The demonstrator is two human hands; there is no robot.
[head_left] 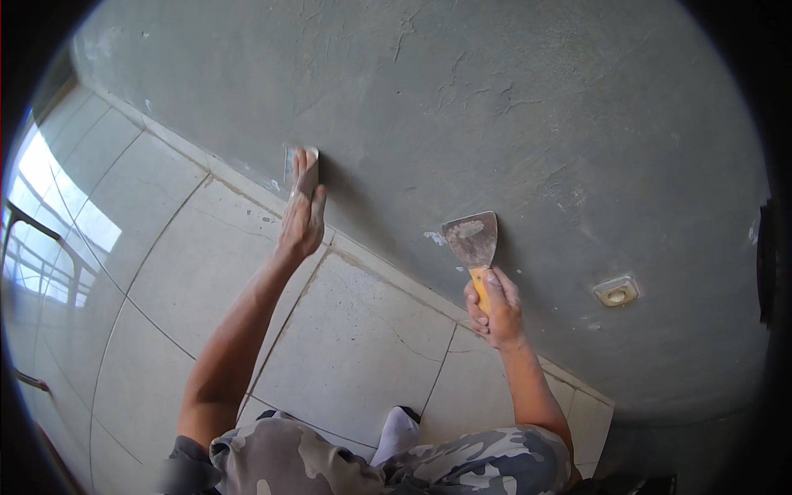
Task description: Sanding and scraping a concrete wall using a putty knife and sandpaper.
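My right hand (pixel 497 309) is closed round the yellow handle of a putty knife (pixel 473 239). Its wide metal blade points up along the grey wall (pixel 528 148) and carries a pale smear of filler. Farther left, my left hand (pixel 304 216) lies stretched against the lower wall. Its fingers press a small folded sheet, apparently sandpaper (pixel 310 175), part of which shows beside the fingertips. The side of the sheet towards the wall is hidden.
A wall socket (pixel 616 290) sits right of the putty knife. Pale floor tiles (pixel 355 322) meet the wall along a low skirting (pixel 388 272). My socked foot (pixel 398 436) is on the floor. Dark metal tubing (pixel 37 221) stands at far left, near a bright reflection.
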